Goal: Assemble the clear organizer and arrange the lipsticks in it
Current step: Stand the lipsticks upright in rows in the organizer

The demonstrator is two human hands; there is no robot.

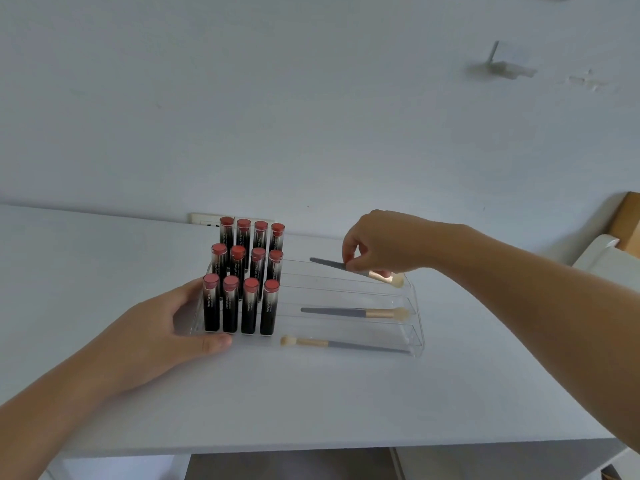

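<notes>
Three makeup brushes (pixel 353 312) — white table (pixel 311 403)

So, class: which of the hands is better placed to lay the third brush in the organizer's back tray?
The right hand: it already pinches the brush over the back tray. The left hand grips the clear organizer beside the lipsticks.

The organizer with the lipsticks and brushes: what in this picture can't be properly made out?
- Head view: the lettering on the lipsticks is too small to read.
- The left hand covers the clear organizer at its left end.
- The right hand hides the middle of the brush it pinches, so whether it has touched the top tier is unclear.
- The wall outlet sits mostly behind the lipsticks.
</notes>
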